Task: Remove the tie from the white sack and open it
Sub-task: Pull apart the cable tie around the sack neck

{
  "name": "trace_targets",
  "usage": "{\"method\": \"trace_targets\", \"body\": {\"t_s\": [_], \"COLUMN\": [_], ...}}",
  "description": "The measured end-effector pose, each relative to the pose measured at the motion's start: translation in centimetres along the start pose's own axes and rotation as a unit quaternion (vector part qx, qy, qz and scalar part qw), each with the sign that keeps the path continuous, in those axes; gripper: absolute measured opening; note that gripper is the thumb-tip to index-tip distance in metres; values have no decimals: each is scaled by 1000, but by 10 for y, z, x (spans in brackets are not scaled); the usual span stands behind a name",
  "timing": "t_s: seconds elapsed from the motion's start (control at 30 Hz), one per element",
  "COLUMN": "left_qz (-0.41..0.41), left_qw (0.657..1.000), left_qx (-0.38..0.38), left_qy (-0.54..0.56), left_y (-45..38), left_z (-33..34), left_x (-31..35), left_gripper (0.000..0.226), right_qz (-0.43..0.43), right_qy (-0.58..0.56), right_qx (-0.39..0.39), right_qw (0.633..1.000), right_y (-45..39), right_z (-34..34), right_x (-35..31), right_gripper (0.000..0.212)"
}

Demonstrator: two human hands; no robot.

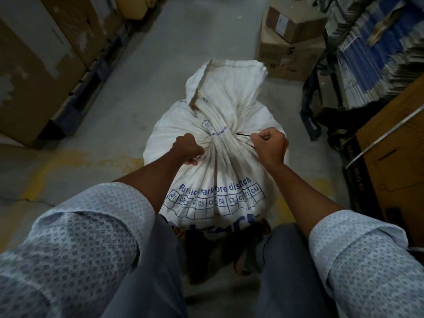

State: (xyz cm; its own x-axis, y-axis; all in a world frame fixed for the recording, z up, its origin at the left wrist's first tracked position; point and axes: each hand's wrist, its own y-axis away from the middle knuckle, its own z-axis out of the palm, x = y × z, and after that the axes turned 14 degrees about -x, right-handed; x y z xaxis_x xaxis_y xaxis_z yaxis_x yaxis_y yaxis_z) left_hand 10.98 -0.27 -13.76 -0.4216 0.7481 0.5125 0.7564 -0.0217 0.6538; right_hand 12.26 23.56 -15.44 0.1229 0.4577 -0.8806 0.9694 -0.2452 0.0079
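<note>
A full white woven sack point(215, 171) with blue printing stands on the floor between my legs. Its neck is bunched tight at about mid-height, and the loose top flops away from me. A thin black tie point(243, 135) runs from the bunched neck to the right. My right hand point(270, 146) is fisted on the end of that tie, just right of the neck. My left hand point(188, 148) grips the gathered sack cloth on the left side of the neck.
Stacked cardboard boxes point(291, 42) stand behind the sack at the right. A large brown carton point(394, 171) and shelves of blue packets point(376, 56) line the right side. Big cartons on a pallet point(41, 72) line the left. Bare concrete floor point(188, 42) runs between.
</note>
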Motion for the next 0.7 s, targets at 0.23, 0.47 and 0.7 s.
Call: {"method": "trace_targets", "body": {"t_s": [0.23, 0.47, 0.7], "left_qz": [60, 61, 100], "left_qw": [928, 761, 804], "left_qx": [-190, -314, -311], "left_qy": [315, 565, 497], "left_y": [47, 65, 78], "left_z": [39, 97, 127], "left_x": [73, 118, 157], "left_gripper": [29, 21, 6], "right_qz": [-32, -57, 30], "right_qy": [-52, -52, -123], "right_qx": [85, 105, 133], "right_qw": [995, 991, 983], "right_y": [31, 101, 128], "right_z": [-64, -104, -149], "right_x": [-29, -37, 21], "right_gripper": [30, 40, 25]}}
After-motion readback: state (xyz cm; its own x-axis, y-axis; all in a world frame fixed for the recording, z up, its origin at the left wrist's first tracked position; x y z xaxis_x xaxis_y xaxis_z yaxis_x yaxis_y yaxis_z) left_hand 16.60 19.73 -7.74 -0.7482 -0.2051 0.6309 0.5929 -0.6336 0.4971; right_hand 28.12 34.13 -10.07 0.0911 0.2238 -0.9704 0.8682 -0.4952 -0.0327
